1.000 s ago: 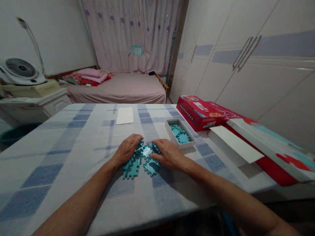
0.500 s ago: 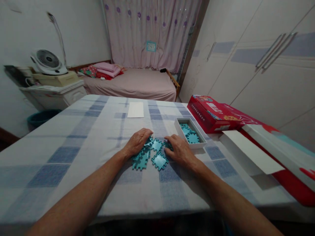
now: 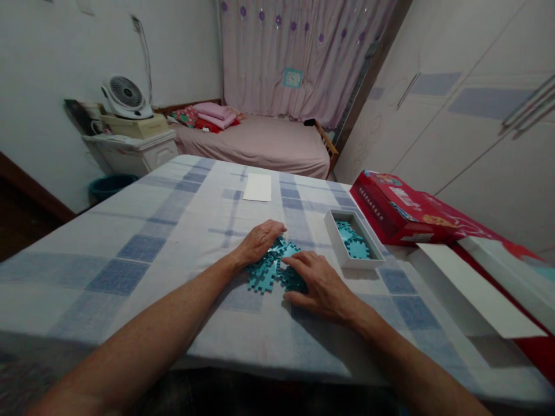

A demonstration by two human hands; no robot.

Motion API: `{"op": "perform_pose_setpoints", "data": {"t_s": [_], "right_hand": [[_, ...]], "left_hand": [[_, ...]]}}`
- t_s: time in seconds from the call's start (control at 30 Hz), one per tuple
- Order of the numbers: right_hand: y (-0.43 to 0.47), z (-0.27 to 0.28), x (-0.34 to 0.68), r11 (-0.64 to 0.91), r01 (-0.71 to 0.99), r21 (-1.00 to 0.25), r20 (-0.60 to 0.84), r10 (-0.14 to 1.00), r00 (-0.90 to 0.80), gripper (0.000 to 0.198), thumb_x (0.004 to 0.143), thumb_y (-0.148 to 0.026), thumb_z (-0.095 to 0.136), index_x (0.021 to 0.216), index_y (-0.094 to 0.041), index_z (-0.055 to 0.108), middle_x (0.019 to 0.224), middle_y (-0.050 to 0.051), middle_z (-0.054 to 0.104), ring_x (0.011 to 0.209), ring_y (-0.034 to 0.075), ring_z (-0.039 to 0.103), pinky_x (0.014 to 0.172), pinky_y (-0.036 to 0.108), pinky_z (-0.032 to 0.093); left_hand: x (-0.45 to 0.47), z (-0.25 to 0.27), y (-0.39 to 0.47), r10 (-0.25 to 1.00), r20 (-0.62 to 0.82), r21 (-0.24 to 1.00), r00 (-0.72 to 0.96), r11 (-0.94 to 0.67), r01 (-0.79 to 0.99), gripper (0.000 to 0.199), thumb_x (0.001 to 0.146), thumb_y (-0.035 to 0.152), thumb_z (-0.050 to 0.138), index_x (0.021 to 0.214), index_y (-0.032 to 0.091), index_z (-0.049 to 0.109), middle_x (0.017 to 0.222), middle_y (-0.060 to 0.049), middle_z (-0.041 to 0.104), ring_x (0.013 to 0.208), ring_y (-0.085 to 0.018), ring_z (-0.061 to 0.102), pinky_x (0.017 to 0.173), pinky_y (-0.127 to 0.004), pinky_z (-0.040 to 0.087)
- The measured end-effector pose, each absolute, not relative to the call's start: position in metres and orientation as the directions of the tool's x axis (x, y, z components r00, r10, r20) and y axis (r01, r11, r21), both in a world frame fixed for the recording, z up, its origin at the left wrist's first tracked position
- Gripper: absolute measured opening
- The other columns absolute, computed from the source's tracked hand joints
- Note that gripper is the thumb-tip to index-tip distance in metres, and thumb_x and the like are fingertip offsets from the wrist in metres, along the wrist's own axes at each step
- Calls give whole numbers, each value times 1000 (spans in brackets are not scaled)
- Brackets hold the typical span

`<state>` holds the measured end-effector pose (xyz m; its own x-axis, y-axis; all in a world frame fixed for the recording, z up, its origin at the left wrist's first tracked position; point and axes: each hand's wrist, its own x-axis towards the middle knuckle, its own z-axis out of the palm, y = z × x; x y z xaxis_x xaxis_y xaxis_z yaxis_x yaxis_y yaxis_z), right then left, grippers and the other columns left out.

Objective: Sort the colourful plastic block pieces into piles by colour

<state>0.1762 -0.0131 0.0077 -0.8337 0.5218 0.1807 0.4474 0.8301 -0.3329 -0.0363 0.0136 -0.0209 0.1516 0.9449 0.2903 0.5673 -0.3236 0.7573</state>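
Note:
Several teal interlocking puzzle pieces [image 3: 262,276] with toothed edges lie in a loose, overlapping heap on the tablecloth. Along the heap's far left side rests my left hand [image 3: 260,241], its fingers stretched out and touching the pieces; its thumb is hidden. From the right, my right hand [image 3: 318,282] curls around the pieces at that end, thumb on the near side and index finger on the far side. More teal pieces [image 3: 358,248] lie in an open white box [image 3: 362,264] beyond my right hand.
A white card [image 3: 257,188] lies further back on the checked tablecloth [image 3: 143,248]. Red boxes [image 3: 399,208] and a white box lid [image 3: 477,289] take up the right side. A bed [image 3: 260,141] stands behind the table, and a fan [image 3: 125,95] sits at the far left.
My right hand has moved nearer to me and toward the left, bringing the loose pieces against the heap. My left hand stays on the heap. The view has turned left.

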Motion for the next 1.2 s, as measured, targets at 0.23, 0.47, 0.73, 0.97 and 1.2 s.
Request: {"op": "perform_pose_setpoints", "data": {"t_s": [0.23, 0.47, 0.73, 0.97, 1.2], "right_hand": [[-15, 5, 177, 805, 492, -331, 151, 560, -815, 49, 77, -20, 62, 125, -16, 57, 119, 13, 58, 108, 26, 51, 95, 43, 44], [-16, 17, 184, 778, 379, -501, 266, 555, -788, 43, 78, -13, 59, 121, -19, 59, 118, 9, 56, 111, 20, 52, 99, 36, 44], [44, 54, 229, 633, 662, -403, 436, 768, -469, 33, 81, -24, 57, 112, -19, 65, 108, 9, 60, 101, 21, 58, 93, 37, 45], [116, 32, 242, 486, 835, -257, 391, 843, -370, 37, 79, -27, 57, 111, -11, 65, 108, 14, 61, 104, 25, 57, 96, 39, 43], [102, 24, 236, 507, 801, -318, 505, 806, -310, 30, 84, -31, 55, 107, -14, 66, 113, 14, 62, 109, 26, 56, 96, 43, 44]], "left_hand": [[-36, -20, 13, 941, 294, 730, 171, -336, 595, 49, 95, 43, 21, 102, 19, 62, 103, -7, 64, 101, -19, 59, 95, -33, 45], [-38, -20, 13, 933, 303, 710, 194, -357, 607, 47, 94, 42, 21, 101, 20, 62, 103, -6, 65, 101, -19, 59, 96, -34, 45], [-39, -22, 15, 933, 304, 722, 190, -356, 593, 47, 95, 43, 22, 100, 21, 63, 103, -6, 66, 100, -19, 59, 97, -35, 44], [-39, -23, 15, 929, 312, 713, 198, -367, 598, 46, 96, 43, 22, 99, 22, 63, 103, -6, 66, 100, -19, 60, 95, -34, 45], [-40, -26, 17, 935, 312, 750, 170, -352, 561, 50, 96, 45, 21, 101, 20, 64, 104, -6, 66, 103, -19, 60, 98, -34, 44]]}}
